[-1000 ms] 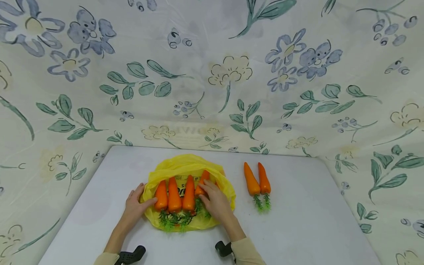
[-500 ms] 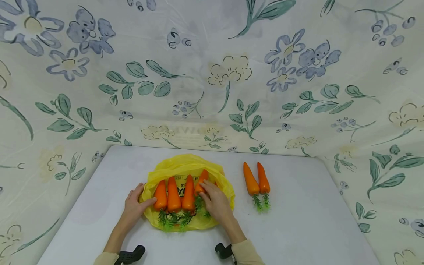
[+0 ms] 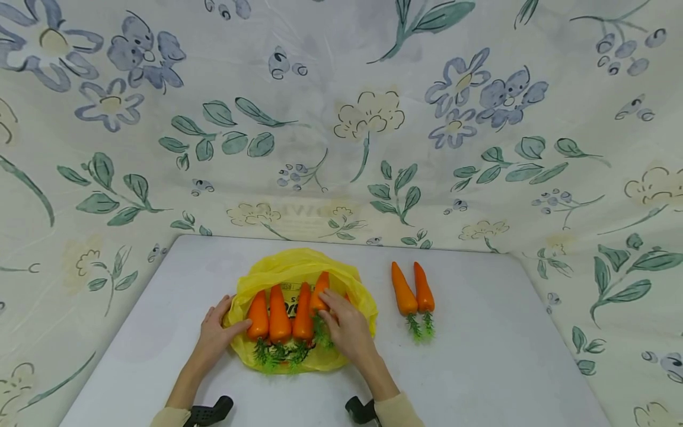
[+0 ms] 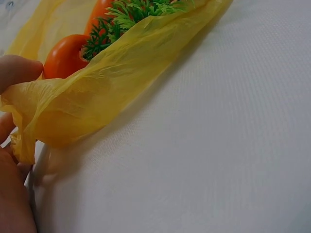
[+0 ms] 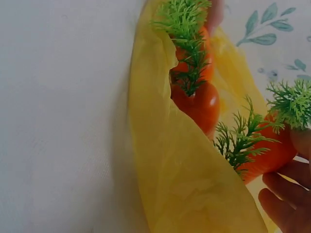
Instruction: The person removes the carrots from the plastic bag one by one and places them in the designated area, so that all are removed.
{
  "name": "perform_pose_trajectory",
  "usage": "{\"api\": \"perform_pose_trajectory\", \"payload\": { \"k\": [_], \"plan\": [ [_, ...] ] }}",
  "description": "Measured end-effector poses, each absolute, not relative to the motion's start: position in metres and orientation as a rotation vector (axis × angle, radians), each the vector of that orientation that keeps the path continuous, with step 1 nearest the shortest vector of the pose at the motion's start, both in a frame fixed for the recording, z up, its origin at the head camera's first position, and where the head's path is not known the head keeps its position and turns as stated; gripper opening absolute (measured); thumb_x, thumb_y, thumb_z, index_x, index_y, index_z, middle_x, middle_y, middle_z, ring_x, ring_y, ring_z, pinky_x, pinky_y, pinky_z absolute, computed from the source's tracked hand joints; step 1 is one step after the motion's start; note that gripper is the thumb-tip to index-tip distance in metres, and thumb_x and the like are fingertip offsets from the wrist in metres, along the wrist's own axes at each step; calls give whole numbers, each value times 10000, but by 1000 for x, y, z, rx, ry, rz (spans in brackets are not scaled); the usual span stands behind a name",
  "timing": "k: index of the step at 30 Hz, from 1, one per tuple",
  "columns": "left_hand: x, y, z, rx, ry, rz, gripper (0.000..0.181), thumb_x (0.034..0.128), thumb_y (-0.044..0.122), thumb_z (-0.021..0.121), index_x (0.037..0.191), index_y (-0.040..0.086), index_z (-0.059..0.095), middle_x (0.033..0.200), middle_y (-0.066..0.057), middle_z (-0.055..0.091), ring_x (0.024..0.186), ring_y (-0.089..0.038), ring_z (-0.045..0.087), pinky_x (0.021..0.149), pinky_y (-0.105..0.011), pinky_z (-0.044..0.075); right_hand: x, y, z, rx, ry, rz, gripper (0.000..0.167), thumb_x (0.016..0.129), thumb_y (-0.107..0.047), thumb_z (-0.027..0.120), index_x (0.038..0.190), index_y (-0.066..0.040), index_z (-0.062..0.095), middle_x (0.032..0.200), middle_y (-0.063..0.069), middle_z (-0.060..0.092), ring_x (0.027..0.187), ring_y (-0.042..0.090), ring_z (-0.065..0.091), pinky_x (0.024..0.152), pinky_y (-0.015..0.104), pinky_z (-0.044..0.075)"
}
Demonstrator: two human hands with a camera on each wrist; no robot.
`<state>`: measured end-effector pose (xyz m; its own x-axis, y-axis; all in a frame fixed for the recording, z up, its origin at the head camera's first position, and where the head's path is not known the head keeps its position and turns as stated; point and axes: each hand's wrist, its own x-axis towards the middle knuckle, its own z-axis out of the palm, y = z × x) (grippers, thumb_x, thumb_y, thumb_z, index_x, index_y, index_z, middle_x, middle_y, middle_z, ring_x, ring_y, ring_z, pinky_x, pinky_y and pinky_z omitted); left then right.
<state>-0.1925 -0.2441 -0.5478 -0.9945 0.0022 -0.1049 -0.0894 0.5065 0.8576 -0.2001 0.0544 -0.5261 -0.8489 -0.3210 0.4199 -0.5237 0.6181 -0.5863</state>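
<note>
A yellow plastic bag (image 3: 299,260) lies with its mouth wide on the white table, several orange toy carrots (image 3: 280,317) with green tops side by side in it. My left hand (image 3: 217,327) grips the bag's left rim, the thumb inside against the leftmost carrot (image 3: 258,320); in the left wrist view the thumb (image 4: 18,70) lies over the film. With my right hand (image 3: 348,325) I hold a carrot (image 3: 320,293) at the right end of the row, its tip pointing away. The right wrist view shows fingers (image 5: 286,189) beside a carrot (image 5: 269,150).
Two more carrots (image 3: 415,290) lie together on the white table (image 3: 480,344), right of the bag. A floral-patterned cloth (image 3: 320,148) hangs behind the table and at its sides. A black device (image 3: 212,410) is on each wrist.
My right hand has shifted slightly left with its carrot, which now sits closer to the carrot beside it. The left hand and the bag look almost unmoved.
</note>
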Motion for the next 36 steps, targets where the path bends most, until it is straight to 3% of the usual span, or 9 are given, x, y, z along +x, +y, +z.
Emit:
{"api": "perform_pose_trajectory", "payload": {
  "k": [3, 10, 16, 25, 36],
  "plan": [
    [-192, -246, -548, -66, 2624, 1537, 816, 910, 349, 665, 1536, 14, 264, 1603, -307, 116, 1446, -564, -33, 1105, -748, 27, -197, 56, -525, 707, -2529, 1062, 402, 981, -206, 608, 1364, -85, 597, 1410, 94, 575, 1294, 233, 553, 1034, 399, 478],
    [-193, -248, -553, -7, 2591, 1656, 803, 934, 300, 662, 1552, 22, 232, 1566, -268, 258, 1434, -452, 231, 1146, -647, 195, -191, 64, -520, 694, -2415, 1143, 390, 968, -131, 622, 1350, -60, 603, 1358, 110, 614, 1261, 236, 579, 1015, 388, 492],
    [-193, -247, -553, -6, 2592, 1668, 799, 933, 300, 663, 1548, 14, 240, 1545, -272, 280, 1422, -449, 249, 1151, -642, 195, -185, 74, -511, 715, -2300, 1150, 400, 927, -49, 665, 1324, -40, 617, 1318, 127, 640, 1219, 252, 612, 976, 386, 519],
    [-194, -247, -555, -5, 2617, 1645, 790, 916, 322, 670, 1532, 13, 283, 1557, -300, 255, 1455, -537, 48, 1131, -716, 18, -178, 88, -503, 739, -2230, 1223, 423, 906, -11, 679, 1323, -56, 621, 1332, 81, 637, 1233, 229, 604, 998, 362, 501],
    [-195, -246, -555, -25, 2632, 1621, 791, 918, 347, 667, 1529, 15, 289, 1565, -290, 252, 1458, -537, 21, 1122, -729, 12, -166, 99, -495, 775, -2137, 1320, 412, 879, 54, 683, 1277, -46, 649, 1304, 106, 652, 1198, 266, 627, 1001, 300, 496]
  ]
}}
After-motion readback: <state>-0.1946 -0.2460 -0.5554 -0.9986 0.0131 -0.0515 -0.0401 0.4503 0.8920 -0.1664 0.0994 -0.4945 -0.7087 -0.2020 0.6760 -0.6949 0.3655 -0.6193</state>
